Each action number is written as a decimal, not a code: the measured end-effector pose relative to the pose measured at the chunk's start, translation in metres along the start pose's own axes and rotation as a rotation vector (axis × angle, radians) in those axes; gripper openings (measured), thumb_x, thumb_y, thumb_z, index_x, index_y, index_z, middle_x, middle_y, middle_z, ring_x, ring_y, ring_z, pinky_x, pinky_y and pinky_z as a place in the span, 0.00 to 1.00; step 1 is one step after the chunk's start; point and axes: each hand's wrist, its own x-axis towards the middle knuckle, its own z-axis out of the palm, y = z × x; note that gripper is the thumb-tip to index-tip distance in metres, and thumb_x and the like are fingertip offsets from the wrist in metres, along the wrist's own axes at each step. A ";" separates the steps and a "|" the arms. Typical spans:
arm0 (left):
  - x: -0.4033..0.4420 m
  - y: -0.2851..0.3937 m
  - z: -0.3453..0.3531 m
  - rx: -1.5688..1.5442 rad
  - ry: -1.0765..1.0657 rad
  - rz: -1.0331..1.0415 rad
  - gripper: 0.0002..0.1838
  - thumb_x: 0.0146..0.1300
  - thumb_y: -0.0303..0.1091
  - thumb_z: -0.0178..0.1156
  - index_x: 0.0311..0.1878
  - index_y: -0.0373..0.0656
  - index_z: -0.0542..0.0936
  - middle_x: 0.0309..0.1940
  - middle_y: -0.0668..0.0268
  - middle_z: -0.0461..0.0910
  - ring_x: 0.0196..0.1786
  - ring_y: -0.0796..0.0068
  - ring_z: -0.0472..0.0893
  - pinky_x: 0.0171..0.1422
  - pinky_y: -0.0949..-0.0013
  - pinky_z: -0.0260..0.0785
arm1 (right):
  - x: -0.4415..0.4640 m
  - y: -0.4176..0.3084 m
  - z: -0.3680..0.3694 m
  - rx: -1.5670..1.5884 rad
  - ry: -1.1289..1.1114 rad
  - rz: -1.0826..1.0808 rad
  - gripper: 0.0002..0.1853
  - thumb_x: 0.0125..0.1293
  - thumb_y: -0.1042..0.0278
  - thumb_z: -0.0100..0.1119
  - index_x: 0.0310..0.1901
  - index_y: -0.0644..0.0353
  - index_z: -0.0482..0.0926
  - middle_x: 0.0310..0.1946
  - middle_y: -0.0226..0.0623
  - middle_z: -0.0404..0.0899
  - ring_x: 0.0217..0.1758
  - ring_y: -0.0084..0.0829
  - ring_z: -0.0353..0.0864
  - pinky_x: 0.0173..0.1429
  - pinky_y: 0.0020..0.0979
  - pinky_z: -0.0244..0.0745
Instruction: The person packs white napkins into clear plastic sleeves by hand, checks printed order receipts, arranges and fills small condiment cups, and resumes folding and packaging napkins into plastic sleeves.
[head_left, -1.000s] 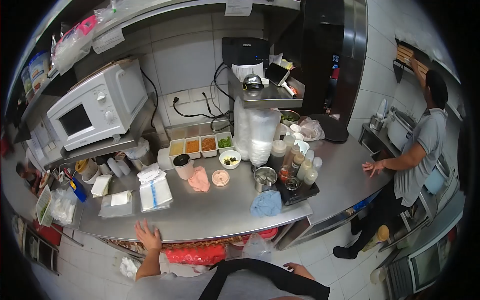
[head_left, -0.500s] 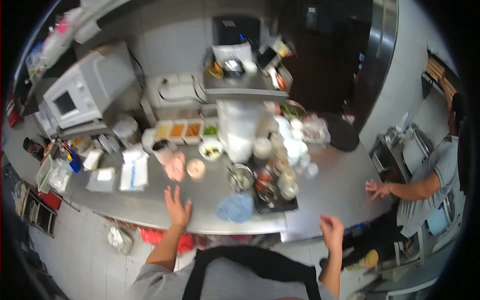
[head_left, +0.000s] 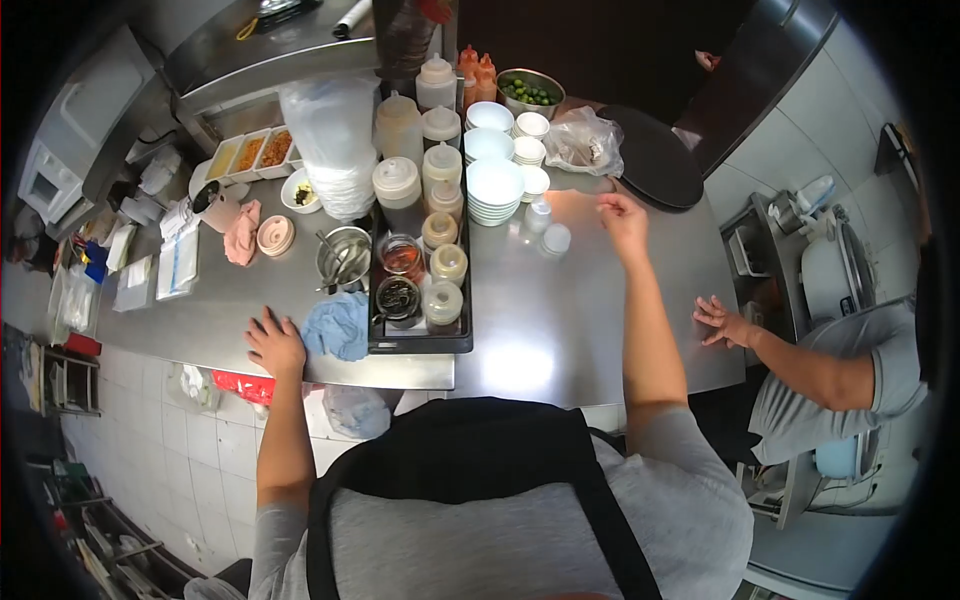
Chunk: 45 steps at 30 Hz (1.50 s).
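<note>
My left hand [head_left: 275, 343] rests on the steel counter with its fingers apart, holding nothing, just left of a crumpled blue cloth [head_left: 338, 325]. My right hand [head_left: 625, 225] is over the right part of the counter, fingers curled together with nothing visible in them. It is just below a clear plastic bag [head_left: 584, 142] and a black round tray [head_left: 650, 160]. Stacked white bowls [head_left: 495, 182] and two small clear-capped bottles [head_left: 556, 239] are to its left. A black tray [head_left: 420, 344] of squeeze bottles and jars lies between my hands, beside a metal pot [head_left: 345, 256] with utensils.
A co-worker's hand [head_left: 725, 322] touches the counter's right edge. A metal bowl of green fruits [head_left: 530, 92] is at the back. Food containers [head_left: 245, 155], a pink cloth [head_left: 242, 234] and a tall stack of plastic-wrapped containers [head_left: 335, 145] are at the left.
The view has shifted right and closer to the counter. My right hand has risen from the lower edge and reached forward over the counter. My left hand now lies beside the blue cloth.
</note>
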 end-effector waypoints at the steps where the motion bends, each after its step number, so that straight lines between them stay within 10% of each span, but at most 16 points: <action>1: -0.003 0.001 0.000 0.019 -0.001 0.008 0.29 0.66 0.51 0.47 0.69 0.58 0.60 0.71 0.56 0.54 0.73 0.49 0.51 0.69 0.36 0.44 | 0.016 0.028 0.008 0.044 -0.054 0.149 0.09 0.55 0.74 0.66 0.39 0.61 0.81 0.36 0.30 0.77 0.33 0.18 0.75 0.36 0.19 0.71; 16: 0.000 -0.002 0.004 0.051 0.081 0.056 0.27 0.65 0.51 0.49 0.67 0.60 0.64 0.68 0.61 0.59 0.71 0.59 0.57 0.67 0.40 0.49 | 0.040 0.105 0.044 0.100 -0.202 0.190 0.10 0.55 0.70 0.65 0.40 0.59 0.81 0.45 0.38 0.79 0.43 0.29 0.78 0.45 0.30 0.75; 19: 0.000 -0.004 0.007 0.045 0.082 0.048 0.26 0.65 0.51 0.48 0.67 0.61 0.64 0.69 0.62 0.59 0.72 0.59 0.56 0.68 0.40 0.49 | 0.034 0.076 0.060 0.051 -0.257 -0.174 0.12 0.53 0.71 0.67 0.40 0.59 0.80 0.43 0.38 0.78 0.42 0.29 0.78 0.43 0.28 0.75; 29: -0.002 -0.003 0.004 0.028 0.072 0.037 0.27 0.65 0.51 0.48 0.68 0.62 0.64 0.69 0.61 0.59 0.72 0.55 0.56 0.68 0.41 0.49 | -0.003 0.014 0.096 -0.360 -0.433 -0.245 0.17 0.47 0.71 0.71 0.40 0.60 0.78 0.35 0.42 0.77 0.36 0.36 0.78 0.40 0.35 0.75; 35: -0.002 0.003 -0.002 0.008 0.065 0.015 0.26 0.65 0.50 0.49 0.66 0.61 0.65 0.69 0.61 0.59 0.72 0.55 0.56 0.69 0.41 0.48 | -0.053 0.003 0.118 -0.066 -0.574 -0.391 0.15 0.47 0.74 0.69 0.39 0.58 0.80 0.39 0.39 0.75 0.38 0.39 0.76 0.44 0.36 0.74; 45: -0.003 0.005 -0.002 0.025 0.068 0.002 0.27 0.64 0.50 0.49 0.67 0.61 0.65 0.69 0.60 0.59 0.72 0.55 0.54 0.69 0.41 0.47 | 0.030 0.016 0.115 -0.268 -0.126 -0.654 0.15 0.52 0.78 0.57 0.42 0.55 0.82 0.42 0.38 0.77 0.47 0.43 0.74 0.55 0.41 0.68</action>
